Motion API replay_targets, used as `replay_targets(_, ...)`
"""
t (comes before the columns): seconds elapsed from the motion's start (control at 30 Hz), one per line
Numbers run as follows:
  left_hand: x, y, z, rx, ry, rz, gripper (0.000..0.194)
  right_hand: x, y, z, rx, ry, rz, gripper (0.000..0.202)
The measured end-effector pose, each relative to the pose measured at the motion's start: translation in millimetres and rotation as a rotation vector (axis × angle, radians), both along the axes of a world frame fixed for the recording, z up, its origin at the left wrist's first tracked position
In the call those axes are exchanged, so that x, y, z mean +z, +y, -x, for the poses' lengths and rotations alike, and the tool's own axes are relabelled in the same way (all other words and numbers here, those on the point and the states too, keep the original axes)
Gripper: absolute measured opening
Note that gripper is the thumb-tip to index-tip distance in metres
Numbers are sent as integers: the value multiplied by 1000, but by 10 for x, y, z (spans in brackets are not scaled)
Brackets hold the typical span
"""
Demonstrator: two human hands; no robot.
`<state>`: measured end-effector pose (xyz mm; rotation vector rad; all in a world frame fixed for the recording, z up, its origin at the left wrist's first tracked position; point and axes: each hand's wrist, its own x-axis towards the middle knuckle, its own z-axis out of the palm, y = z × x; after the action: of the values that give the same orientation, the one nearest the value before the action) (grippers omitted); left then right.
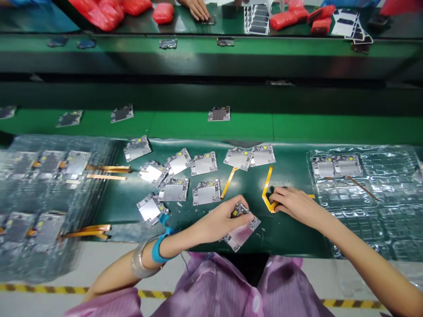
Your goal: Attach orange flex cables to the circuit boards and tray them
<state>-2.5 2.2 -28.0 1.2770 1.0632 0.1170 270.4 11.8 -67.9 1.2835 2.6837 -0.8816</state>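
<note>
My left hand is closed on a circuit board with a silvery shield plate, held tilted near the table's front edge. To its right, my right hand pinches at a bent orange flat ribbon cable lying on the green mat; the fingertips partly cover the cable's lower end. A bit of another orange strip shows beyond my right hand. Several loose boards lie ahead and to the left, such as one board near my left hand. A straight ribbon cable touches a board further back.
Stacked clear plastic trays with boards and ribbon cables stand at left. Another clear tray with two boards is at right. Beyond runs a green conveyor carrying boards. Across it are red bundles and another person's hand.
</note>
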Motion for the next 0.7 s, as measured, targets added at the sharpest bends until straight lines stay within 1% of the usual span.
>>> replay_targets(0.17, -25, 5, 13, 12, -2, -10, 29, -53, 32, 50, -32, 3, 15, 12)
replay_targets(0.23, -37, 13, 7, 20, -4, -3, 29, -27, 0, 54, -43, 11, 15, 14)
replay_targets(0.3, -36, 26, -5, 24, -9, 10, 28, 40, -64, 50, -82, 53, 34, 15)
replay_targets(0.37, -14, 38, -22, 19, -22, 24, 27, 134, -162, 52, -215, 195, 136, 13)
replay_targets(0.47, 64, 53, -59, -21, -26, 5, 24, 282, -350, 103, -533, 470, 386, 14)
replay_targets(0.53, 136, 62, -93, -66, -3, -43, 20, 362, -470, 178, -676, 553, 487, 20)
replay_targets(0.57, 172, 67, -110, -91, 7, -66, 19, 394, -519, 223, -706, 575, 518, 22)
replay_targets(0.7, 275, 93, -166, -181, 15, -111, 17, 462, -633, 368, -725, 680, 657, 26)
